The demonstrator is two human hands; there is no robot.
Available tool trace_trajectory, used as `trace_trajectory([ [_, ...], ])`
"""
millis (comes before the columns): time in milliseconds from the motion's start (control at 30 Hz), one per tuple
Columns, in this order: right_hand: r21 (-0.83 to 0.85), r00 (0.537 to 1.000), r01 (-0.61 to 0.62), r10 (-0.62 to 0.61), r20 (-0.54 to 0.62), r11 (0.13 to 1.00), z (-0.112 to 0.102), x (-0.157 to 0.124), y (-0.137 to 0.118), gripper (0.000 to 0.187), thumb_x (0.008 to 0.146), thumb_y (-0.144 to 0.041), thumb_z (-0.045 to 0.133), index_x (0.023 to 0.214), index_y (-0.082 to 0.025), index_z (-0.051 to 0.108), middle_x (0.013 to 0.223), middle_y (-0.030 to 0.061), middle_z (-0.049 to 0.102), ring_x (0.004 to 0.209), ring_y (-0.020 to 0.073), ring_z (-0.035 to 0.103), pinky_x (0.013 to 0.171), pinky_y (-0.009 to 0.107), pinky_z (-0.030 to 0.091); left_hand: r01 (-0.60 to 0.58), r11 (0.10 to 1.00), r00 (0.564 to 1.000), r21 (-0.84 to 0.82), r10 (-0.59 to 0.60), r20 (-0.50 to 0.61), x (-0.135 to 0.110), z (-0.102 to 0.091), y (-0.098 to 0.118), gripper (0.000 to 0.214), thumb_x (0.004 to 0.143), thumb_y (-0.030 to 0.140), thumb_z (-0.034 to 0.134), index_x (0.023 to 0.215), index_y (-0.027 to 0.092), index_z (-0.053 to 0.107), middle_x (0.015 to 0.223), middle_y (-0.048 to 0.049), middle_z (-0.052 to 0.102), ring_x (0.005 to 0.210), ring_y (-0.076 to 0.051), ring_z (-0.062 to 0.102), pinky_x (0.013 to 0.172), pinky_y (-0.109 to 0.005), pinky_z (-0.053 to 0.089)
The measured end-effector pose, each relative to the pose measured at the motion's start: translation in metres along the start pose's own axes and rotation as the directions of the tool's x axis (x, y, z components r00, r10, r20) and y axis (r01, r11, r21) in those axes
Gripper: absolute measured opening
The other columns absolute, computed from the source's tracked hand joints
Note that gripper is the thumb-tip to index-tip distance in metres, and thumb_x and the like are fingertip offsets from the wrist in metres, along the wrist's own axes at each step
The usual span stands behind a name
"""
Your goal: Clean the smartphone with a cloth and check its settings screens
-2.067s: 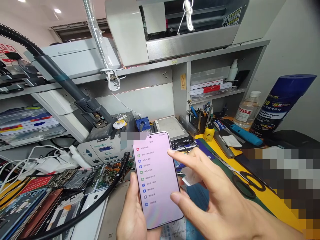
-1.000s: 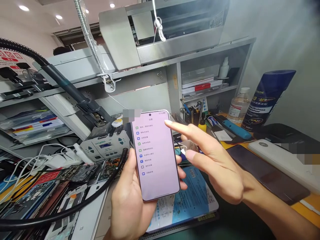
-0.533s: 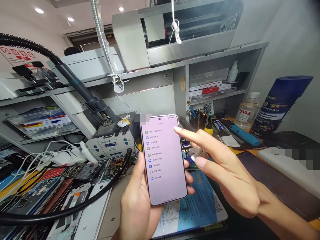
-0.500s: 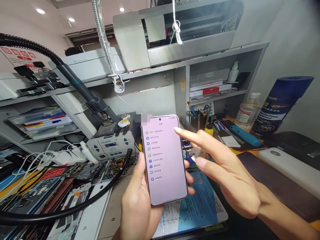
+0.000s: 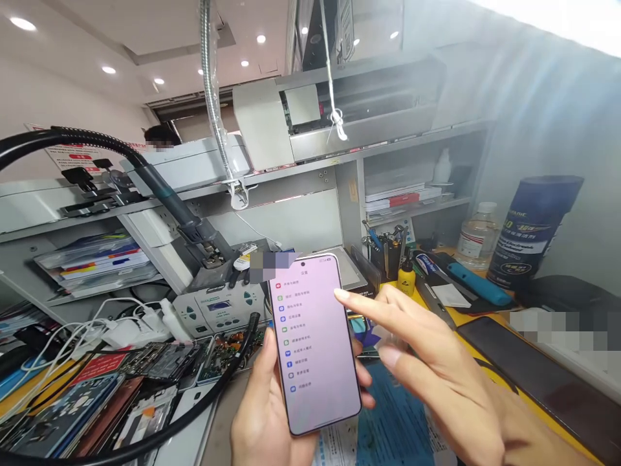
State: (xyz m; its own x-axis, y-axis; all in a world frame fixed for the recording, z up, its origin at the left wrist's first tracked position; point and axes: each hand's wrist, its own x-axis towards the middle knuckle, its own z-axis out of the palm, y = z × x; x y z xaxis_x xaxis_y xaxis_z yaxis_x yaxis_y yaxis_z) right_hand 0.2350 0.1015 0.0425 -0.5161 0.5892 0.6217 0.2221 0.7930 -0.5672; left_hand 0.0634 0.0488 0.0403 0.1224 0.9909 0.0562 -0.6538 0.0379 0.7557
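A smartphone [image 5: 315,349] stands tilted upright in my left hand [image 5: 264,395], screen toward me. The thumb lies along its left edge and fingertips show at the right edge. On the lit pinkish screen is a settings list with small coloured icons. My right hand [image 5: 436,362] is at the right of the phone, index finger stretched out at the upper right of the screen and thumb apart below. Whether the fingertip touches the glass I cannot tell. Its other fingers are partly hidden. Beneath the hands lies a blue-and-white printed mat [image 5: 392,414].
Opened phones and phone parts [image 5: 107,408] crowd the left, crossed by a black hose [image 5: 213,395]. Behind stands a grey control unit [image 5: 218,310]. At the right are a spray can [image 5: 533,233], a clear bottle [image 5: 478,236], a yellow bottle [image 5: 406,277] and a dark phone-like slab [image 5: 538,382].
The list has scrolled slightly down, with a red-icon row now at its top. The camera view has tilted upward, so the phone and bench sit lower in view.
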Motion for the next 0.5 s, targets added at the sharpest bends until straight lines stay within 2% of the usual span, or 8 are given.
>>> trace_trajectory([
  [100,-0.024,1.0,0.025,-0.025,0.0,0.999,-0.0002,0.0002,0.0008,0.057,0.091,-0.012,0.034,0.145,-0.031,0.04,0.08,0.0001,0.048,0.072,0.0182,0.053,0.063,0.032,0.044,0.017,0.999,1.0,-0.034,-0.017,0.014,0.0016,-0.001,0.0006,0.058,0.096,0.05,0.024,0.107,0.02,0.072,0.096,-0.0124,0.074,0.078,-0.025,0.068,0.07,-0.037,0.054],
  [333,-0.107,0.996,0.068,-0.073,-0.041,0.992,-0.0004,-0.0034,-0.0003,0.061,0.089,-0.009,0.037,0.144,-0.036,0.039,0.089,0.0024,0.057,0.083,0.0198,0.06,0.064,0.03,0.047,0.022,1.0,0.999,-0.014,-0.021,0.033,0.0031,-0.0068,0.0011,0.051,0.094,0.053,0.03,0.113,0.027,0.07,0.101,-0.0112,0.074,0.085,-0.029,0.069,0.075,-0.043,0.053],
  [500,-0.175,0.972,0.199,-0.217,-0.089,0.964,0.0029,-0.001,0.0038,0.064,0.085,-0.008,0.038,0.146,-0.028,0.038,0.078,0.0025,0.059,0.072,0.021,0.06,0.057,0.031,0.047,0.095,0.995,0.994,-0.003,-0.094,0.049,0.001,-0.0057,0.007,0.063,0.093,0.058,0.027,0.107,0.017,0.073,0.099,-0.0117,0.075,0.087,-0.027,0.07,0.084,-0.039,0.052],
])
